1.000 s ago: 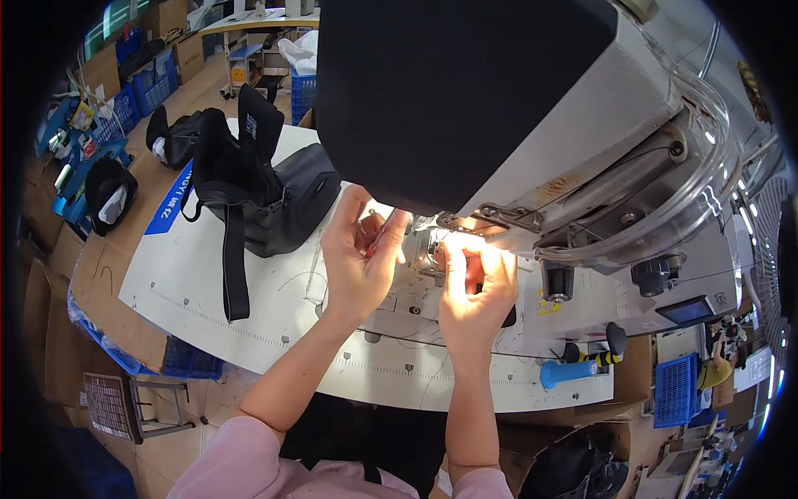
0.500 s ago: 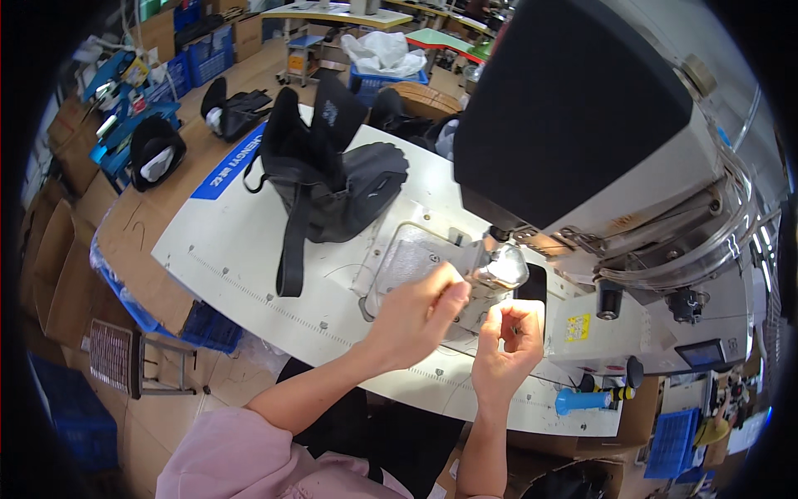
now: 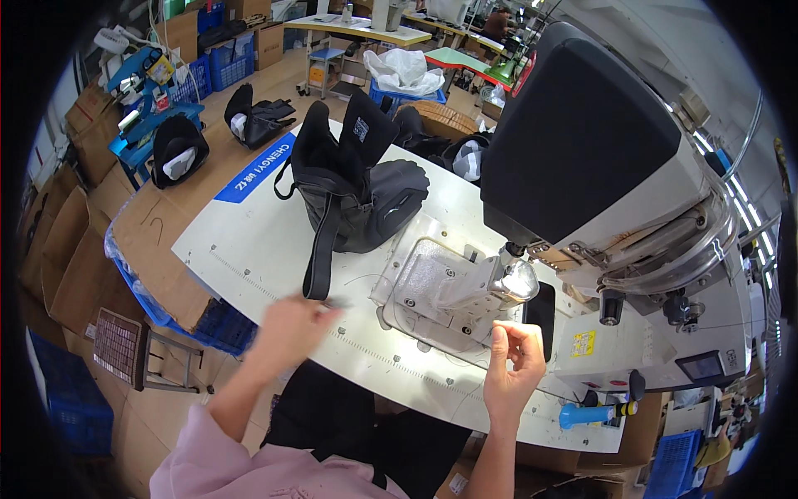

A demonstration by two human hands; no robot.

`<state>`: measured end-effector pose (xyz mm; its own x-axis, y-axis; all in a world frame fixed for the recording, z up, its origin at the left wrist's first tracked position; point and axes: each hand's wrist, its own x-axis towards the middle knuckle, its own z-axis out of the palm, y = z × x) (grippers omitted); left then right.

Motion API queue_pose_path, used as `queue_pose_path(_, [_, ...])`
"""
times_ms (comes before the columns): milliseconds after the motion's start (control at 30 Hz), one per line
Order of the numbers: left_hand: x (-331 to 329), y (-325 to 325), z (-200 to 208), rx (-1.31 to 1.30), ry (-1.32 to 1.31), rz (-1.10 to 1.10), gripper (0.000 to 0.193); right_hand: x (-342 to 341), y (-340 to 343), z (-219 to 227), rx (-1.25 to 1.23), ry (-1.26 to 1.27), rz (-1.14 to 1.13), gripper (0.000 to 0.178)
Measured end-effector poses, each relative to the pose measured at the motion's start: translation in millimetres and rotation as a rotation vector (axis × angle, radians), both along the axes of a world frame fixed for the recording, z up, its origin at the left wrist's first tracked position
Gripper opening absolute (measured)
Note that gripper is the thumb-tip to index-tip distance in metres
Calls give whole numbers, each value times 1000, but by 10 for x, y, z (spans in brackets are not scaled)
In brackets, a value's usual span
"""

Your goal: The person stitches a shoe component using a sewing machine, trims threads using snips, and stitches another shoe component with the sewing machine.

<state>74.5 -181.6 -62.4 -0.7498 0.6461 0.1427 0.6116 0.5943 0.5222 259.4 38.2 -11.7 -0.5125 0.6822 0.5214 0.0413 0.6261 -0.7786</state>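
Workshop floor (image 3: 158, 424) spreads around the work area, with cardboard boxes (image 3: 75, 224) and blue crates (image 3: 231, 62) toward the left and other tables (image 3: 357, 27) farther back. Across the middle stretches a white table (image 3: 241, 241), a scale printed along its near edge, with a cardboard-topped bench (image 3: 170, 258) by its left end. At the table's right stands a sewing machine (image 3: 582, 141), its head under a big black cover, its low metal arm (image 3: 482, 287) brightly lit at the tip. On the table, left of that arm and apart from it, sits a black boot (image 3: 349, 183), its strap (image 3: 322, 254) running toward the near edge. Near the strap's lower end is the left hand (image 3: 293, 333), blurred, fingers bent. The right hand (image 3: 517, 366) is raised close to the lit tip, thumb and fingers curled together; I cannot tell whether they pinch anything. Toward the right end lies a light-blue tube (image 3: 584, 415). Smallest is a dark blur (image 3: 336, 303) at the left fingertips; whether that hand grasps it, I cannot tell.
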Motion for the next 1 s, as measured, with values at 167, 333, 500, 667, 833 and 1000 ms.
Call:
queue_pose_path(167, [-581,-407,164,155,204,177,37,-411,-213,27,66,-45,230,7])
queue_pose_path(333, [-598,228,970,535,568,-24,39,-1065,-195,20,134,-87,454,23])
queue_pose_path(500, [-1026,404,982,356,447,-183,31,-1788,-184,-112,335,42,493,30])
queue_pose_path(667, [-684,335,1398,514,192,-330,26,-1514,-130,162,98,-90,735,40])
queue_pose_path(833, [-286,533,1785,517,-273,-414,15,-711,-224,536,-375,38,930,23])
queue_pose_path(1000, [-330,1175,1299,454,-502,-559,27,-282,-38,432,-880,-2,649,12])
